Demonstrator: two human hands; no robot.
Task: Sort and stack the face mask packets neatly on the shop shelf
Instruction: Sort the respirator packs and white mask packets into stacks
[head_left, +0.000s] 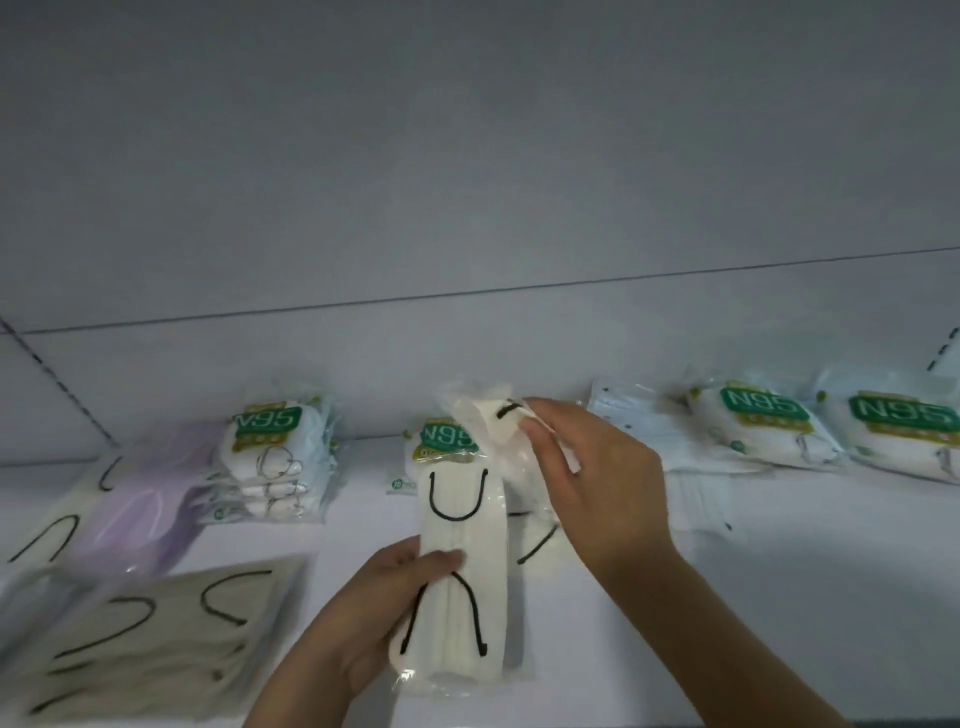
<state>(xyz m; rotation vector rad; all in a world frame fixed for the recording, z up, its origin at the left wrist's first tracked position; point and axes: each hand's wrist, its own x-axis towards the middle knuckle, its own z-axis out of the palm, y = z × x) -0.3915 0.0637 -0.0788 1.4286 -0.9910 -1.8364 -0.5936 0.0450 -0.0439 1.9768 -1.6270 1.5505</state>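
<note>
My left hand (384, 597) grips a clear packet of cream masks with black ear loops (457, 582), held upright above the white shelf (779, 597). Just behind it, my right hand (587, 478) pinches the top of a second cream mask packet (498, 431), which stands tilted. Behind both lies an N95 packet (441, 439), partly hidden. A stack of N95 packets (275, 457) sits at the back left. Two more N95 packets (763, 421) (904, 426) lie at the back right.
A lilac mask packet (150, 509) lies at the left, with beige mask packets with black loops (156, 634) in front of it and another cream packet (47, 525) at the far left. White flat packets (639, 426) lie right of my right hand. The shelf's back wall (467, 208) rises behind.
</note>
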